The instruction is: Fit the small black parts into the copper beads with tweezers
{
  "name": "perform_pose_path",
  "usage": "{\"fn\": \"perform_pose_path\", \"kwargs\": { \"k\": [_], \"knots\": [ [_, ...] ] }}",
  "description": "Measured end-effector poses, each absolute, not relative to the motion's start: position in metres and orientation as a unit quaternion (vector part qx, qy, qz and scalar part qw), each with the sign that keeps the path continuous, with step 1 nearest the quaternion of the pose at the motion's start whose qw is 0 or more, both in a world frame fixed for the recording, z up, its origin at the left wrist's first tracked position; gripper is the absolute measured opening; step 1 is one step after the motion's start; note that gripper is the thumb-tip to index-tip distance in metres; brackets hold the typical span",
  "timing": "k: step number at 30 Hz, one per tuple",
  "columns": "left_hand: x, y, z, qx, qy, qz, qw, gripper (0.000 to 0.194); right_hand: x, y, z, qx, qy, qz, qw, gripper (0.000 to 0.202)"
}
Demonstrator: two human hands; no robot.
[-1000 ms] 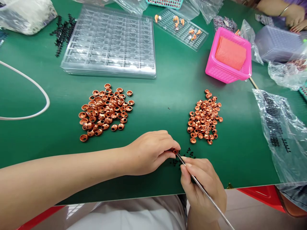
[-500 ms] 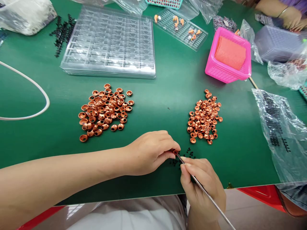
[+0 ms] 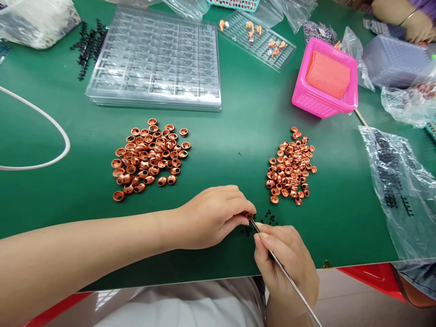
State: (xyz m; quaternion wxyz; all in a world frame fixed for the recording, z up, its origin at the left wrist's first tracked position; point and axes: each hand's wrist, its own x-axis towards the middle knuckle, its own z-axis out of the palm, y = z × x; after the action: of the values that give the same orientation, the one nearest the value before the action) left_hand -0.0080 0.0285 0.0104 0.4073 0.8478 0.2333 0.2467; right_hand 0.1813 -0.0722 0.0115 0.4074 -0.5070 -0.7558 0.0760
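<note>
Between thumb and fingers, my left hand (image 3: 214,218) pinches a small copper-coloured shell (image 3: 248,215), mostly covered by the fingertips. My right hand (image 3: 288,261) is closed around a thin metal rod (image 3: 289,274), held like a pen. Its tip meets the shell; whether it is inside the opening I cannot tell. Tiny black pieces (image 3: 270,218) lie scattered on the table just beyond the fingertips. A loose pile of copper-coloured shells (image 3: 150,156) with holes lies beyond my left forearm, and a second pile of such shells (image 3: 291,168) lies beyond my right hand.
Stacked clear plastic trays (image 3: 156,63) stand at the back left, near black strips (image 3: 90,47). A pink basket (image 3: 323,106) holds a folded orange-red sheet. Farther back is a tray with orange parts (image 3: 259,43). A plastic bag (image 3: 405,195) lies right; another person's hand (image 3: 417,27) shows far right.
My right hand and the metal rod have shifted slightly to the left, the rod's rear end most visibly. My left hand stays in place on the shell.
</note>
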Motion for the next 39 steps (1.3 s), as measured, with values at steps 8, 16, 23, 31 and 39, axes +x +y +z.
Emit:
{"fn": "perform_pose_path", "kwargs": {
  "k": [8,16,23,31,39],
  "knots": [
    [-0.0078,0.0286,0.0099,0.848,0.233,0.252,0.404,0.014,0.1825,-0.0753,0.0073,-0.497,-0.762,0.082,0.408,0.034],
    [-0.0076,0.0292,0.0107,0.847,0.235,0.251,0.404,0.013,0.1806,-0.0771,0.0073,-0.515,-0.742,0.081,0.422,0.03],
    [-0.0076,0.0282,0.0075,0.845,0.23,0.258,0.409,0.013,0.1807,-0.077,0.0077,-0.517,-0.717,0.102,0.456,0.035],
    [-0.0086,0.0282,0.0088,0.844,0.228,0.261,0.409,0.012,0.1812,-0.0742,0.0073,-0.509,-0.714,0.126,0.464,0.038],
    [-0.009,0.0284,0.0087,0.847,0.224,0.259,0.406,0.012,0.1792,-0.0756,0.0058,-0.527,-0.696,0.134,0.469,0.035]
  ]
}}
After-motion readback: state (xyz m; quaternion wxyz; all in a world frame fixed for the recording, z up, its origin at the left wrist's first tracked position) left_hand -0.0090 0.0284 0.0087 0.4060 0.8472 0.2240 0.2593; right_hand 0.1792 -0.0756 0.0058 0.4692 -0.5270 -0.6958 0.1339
